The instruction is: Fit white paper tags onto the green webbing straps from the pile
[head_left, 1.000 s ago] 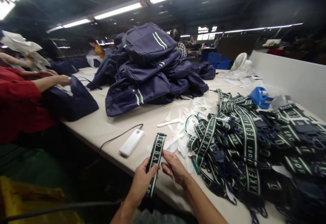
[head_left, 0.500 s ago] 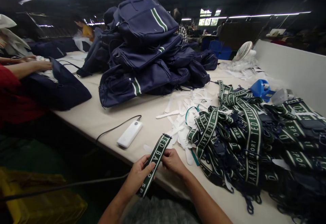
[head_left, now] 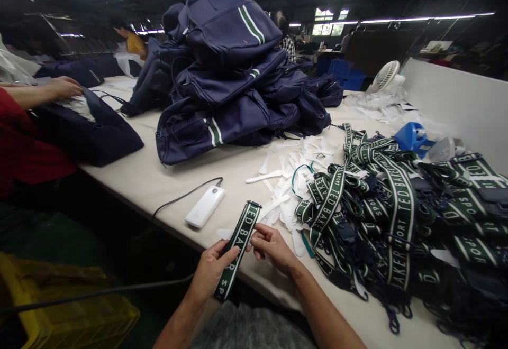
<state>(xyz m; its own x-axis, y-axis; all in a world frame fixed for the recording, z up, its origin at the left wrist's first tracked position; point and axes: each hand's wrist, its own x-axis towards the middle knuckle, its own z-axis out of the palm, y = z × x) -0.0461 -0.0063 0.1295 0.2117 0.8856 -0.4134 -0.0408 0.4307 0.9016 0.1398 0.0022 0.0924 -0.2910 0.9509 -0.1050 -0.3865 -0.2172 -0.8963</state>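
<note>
My left hand (head_left: 214, 268) is closed around a folded dark green webbing strap (head_left: 239, 243) with white edge stripes and white lettering, its thumb lying across the front. A dark buckle bar sits at the strap's upper end. Just right of the strap is my right hand (head_left: 273, 247), its fingers curled and the fingertips close to the strap's edge. Whatever those fingers pinch, if anything, is too small to make out. Beyond both hands, loose white strips (head_left: 283, 201) are scattered on the table (head_left: 170, 182).
A heap of similar straps (head_left: 369, 206) covers the right side. Navy bags (head_left: 234, 31) are piled at the back. A corded white power bank (head_left: 205, 207) lies left of my hands. At left, a co-worker's hand (head_left: 63, 88) touches a navy bag. A yellow crate (head_left: 75, 306) stands below.
My right hand has loosened slightly and its fingers have shifted on the strap's right side. The strap has tipped a little more upright in my left hand. The co-worker's hand has moved.
</note>
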